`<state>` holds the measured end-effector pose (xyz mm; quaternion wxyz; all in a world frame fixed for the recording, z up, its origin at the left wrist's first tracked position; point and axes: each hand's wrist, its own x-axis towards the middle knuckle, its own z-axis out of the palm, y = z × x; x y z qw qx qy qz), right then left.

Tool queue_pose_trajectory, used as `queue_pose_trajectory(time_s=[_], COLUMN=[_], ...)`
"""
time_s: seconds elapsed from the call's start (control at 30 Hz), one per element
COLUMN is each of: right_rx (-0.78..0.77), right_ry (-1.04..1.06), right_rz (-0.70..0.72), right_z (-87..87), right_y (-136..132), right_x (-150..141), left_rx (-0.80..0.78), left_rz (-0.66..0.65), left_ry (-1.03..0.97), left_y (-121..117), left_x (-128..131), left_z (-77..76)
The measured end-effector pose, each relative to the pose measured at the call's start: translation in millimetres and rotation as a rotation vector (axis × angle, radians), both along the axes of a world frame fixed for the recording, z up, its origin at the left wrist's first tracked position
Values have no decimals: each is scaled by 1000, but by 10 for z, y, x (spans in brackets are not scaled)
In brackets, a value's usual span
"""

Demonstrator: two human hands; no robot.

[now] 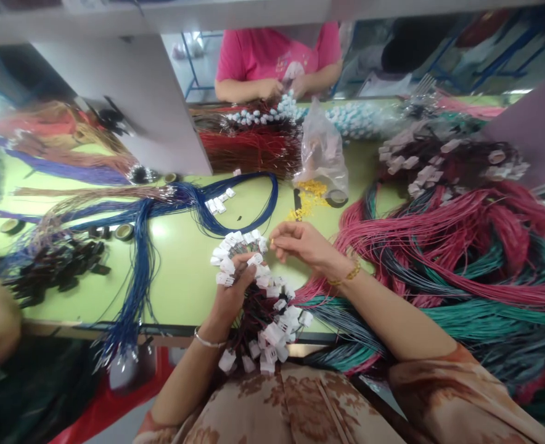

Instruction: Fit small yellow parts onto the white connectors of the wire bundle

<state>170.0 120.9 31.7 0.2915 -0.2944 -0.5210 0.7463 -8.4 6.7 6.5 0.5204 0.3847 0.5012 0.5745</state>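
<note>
My left hand point(238, 285) is closed around a bundle of wires with white plastic connectors point(275, 336) on their ends. Some connectors fan out above the fingers, and more hang down toward my lap. Just right of the fan, my right hand point(300, 243) pinches a tiny yellow piece between thumb and fingertips, close to the white housings but seemingly apart from them. Small yellow pieces point(310, 196) like it lie in a loose pile farther back on the table. Behind them stands a clear plastic bag point(322, 145).
Pink, green and dark wire bundles point(439, 246) cover the right side. Blue wires point(145, 265) and black connectors point(60, 268) lie on the left of the green table point(180, 277). A grey upright panel point(138, 98) rises at the back. Opposite, a person in pink point(240, 58) handles pale blue connectors.
</note>
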Motion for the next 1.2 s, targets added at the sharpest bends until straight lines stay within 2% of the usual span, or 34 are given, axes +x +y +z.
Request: queue_pose_trajectory(time_s=[0.07,0.23,0.3,0.43,0.6,0.87,0.93,1.07,1.2], right_rx=[197,941,1074,1087,965,825,866,1076,1193], right_ry=[-44,-122,-128,-197,-285,-439,-462,-503,-565], right_rz=[1,-127,-158,-225,-229,-204,-210,-270,-243], right_z=[62,138,134,127,139,112,67,-93,-222], right_y=[-122,-303,-334,-380,-422,-554,-603,-678,-739], right_x=[-43,-129,-150,-160,-148,-208,-252,-355,-432], left_rx=[10,15,16,45,73,76,77,46,32], left_rz=[26,40,42,52,60,223,269,307,326], left_ry=[-1,-4,-5,-4,49,199,237,297,333], left_y=[2,10,12,18,18,-10,-22,-42,-40], left_x=[1,-13,-15,-3,16,46,50,66,89], left_z=[-10,-52,-66,-56,-26,-93,-85,-52,-27])
